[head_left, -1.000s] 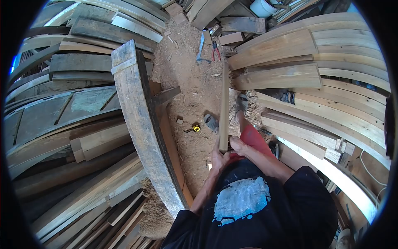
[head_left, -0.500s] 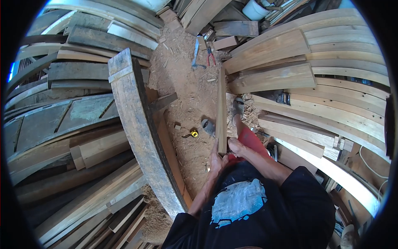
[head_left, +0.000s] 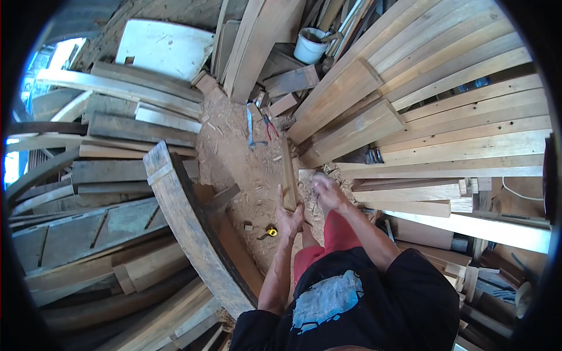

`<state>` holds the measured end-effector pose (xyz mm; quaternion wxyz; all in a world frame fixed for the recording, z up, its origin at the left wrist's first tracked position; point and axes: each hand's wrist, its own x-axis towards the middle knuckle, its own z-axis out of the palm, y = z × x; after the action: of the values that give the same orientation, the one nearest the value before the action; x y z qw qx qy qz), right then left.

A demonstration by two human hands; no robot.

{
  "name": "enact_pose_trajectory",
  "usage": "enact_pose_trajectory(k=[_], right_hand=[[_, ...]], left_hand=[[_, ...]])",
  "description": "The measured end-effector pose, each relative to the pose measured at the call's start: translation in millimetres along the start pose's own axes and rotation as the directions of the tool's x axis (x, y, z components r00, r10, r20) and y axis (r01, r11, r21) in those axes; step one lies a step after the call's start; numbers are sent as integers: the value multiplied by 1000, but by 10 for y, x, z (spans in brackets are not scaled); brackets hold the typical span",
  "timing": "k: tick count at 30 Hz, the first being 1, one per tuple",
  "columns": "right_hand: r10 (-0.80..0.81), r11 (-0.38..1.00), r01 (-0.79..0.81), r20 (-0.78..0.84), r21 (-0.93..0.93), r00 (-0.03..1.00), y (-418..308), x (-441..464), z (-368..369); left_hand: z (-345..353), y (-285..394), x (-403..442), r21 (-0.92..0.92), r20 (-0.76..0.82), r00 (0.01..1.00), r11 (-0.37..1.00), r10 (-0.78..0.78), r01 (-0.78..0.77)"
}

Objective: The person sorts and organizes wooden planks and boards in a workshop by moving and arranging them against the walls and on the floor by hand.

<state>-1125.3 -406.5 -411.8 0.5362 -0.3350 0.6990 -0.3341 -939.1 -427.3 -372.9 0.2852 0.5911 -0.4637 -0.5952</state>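
Observation:
A narrow wooden board [head_left: 288, 178] stretches away from me over the sawdust floor, its near end in my left hand [head_left: 289, 220]. The fingers of that hand are wrapped around the board's end. My right hand [head_left: 328, 191] is off the board, a little to its right, above my knee. Its fingers are curled and slightly blurred, so whatever they may hold is hidden. A yellow tape measure [head_left: 271, 231] lies on the floor left of my left hand. Past the board's far end are red-handled pliers [head_left: 270, 127] and a handsaw [head_left: 250, 127] with a pale blade.
A long, worn plank bench [head_left: 193, 222] stands close on my left. Stacked planks [head_left: 445, 111] fill the right side, and more timber [head_left: 140, 128] is piled on the left. A white bucket [head_left: 310, 45] and a white panel [head_left: 167, 50] are at the back.
My right hand has left the board and moved forward and right of it. My left hand still grips the board, now farther from my body. The view has tilted up.

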Motion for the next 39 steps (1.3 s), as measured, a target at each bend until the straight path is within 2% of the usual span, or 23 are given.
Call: enact_pose_trajectory(k=[1,2,3,4,5,6,7,9,10,13,16,17,20,23,26,29,32,36,39], right_hand=[[-168,976,148,-113,-161,979,13,152,-182],[-219,957,173,-188,-234,958,-38,309,-417],[-272,933,189,-256,-306,928,-140,465,-669],[-371,860,193,-320,-472,872,-339,565,-936],[-473,763,170,-360,-624,804,-498,665,-1182],[-553,713,207,-357,-670,753,-497,796,-1368],[-627,658,239,-344,-714,699,-494,918,-1525],[-603,698,194,-420,-689,678,-843,1181,-1995],[-588,680,115,-445,-724,676,-1084,1269,-2179],[-540,611,-59,-470,-789,698,-1344,1746,-2624],[-161,686,-257,-487,-680,859,-1538,2047,-2734],[-204,660,-263,-505,-703,839,-1494,2086,-2688],[-290,574,-311,-543,-758,788,-1345,2080,-2491],[-148,650,-273,-470,-709,870,-1331,1908,-2573],[-136,708,-148,-340,-691,931,-1295,1515,-2631],[-124,735,-79,-249,-673,961,-1304,1056,-2500],[-177,787,-48,-300,-615,937,-983,779,-2256],[-33,843,-90,-218,-530,975,-970,413,-2021],[-165,872,54,-189,-487,968,-599,150,-1815]], left_hand=[[19,131,78,-39,20,999,998,-44,45],[38,288,147,8,15,1000,1000,-10,9],[59,261,247,-29,-3,1000,999,17,-18],[86,174,363,-66,-22,999,997,43,-44],[102,143,460,-104,-44,997,992,66,-70],[87,365,482,-99,-23,999,995,-23,21],[64,342,524,-111,-28,1000,994,9,-12],[36,269,649,-133,-39,996,988,75,-80],[-1,399,667,-141,-20,1000,990,19,-22],[-121,388,788,-137,-42,999,991,-5,-1],[-215,389,831,-94,-104,994,994,38,-48],[-231,343,853,-85,-125,990,993,66,-77],[-279,540,782,-102,-129,991,995,-24,11],[-332,391,795,-158,-141,990,987,-6,-16],[-354,409,756,-121,-144,989,993,-21,4],[-373,361,718,-157,-136,990,987,-32,10],[-417,277,681,-147,-144,989,989,-22,1],[-469,165,601,-179,-153,988,984,-9,-19],[-521,163,473,-164,-163,986,987,-23,-4]])
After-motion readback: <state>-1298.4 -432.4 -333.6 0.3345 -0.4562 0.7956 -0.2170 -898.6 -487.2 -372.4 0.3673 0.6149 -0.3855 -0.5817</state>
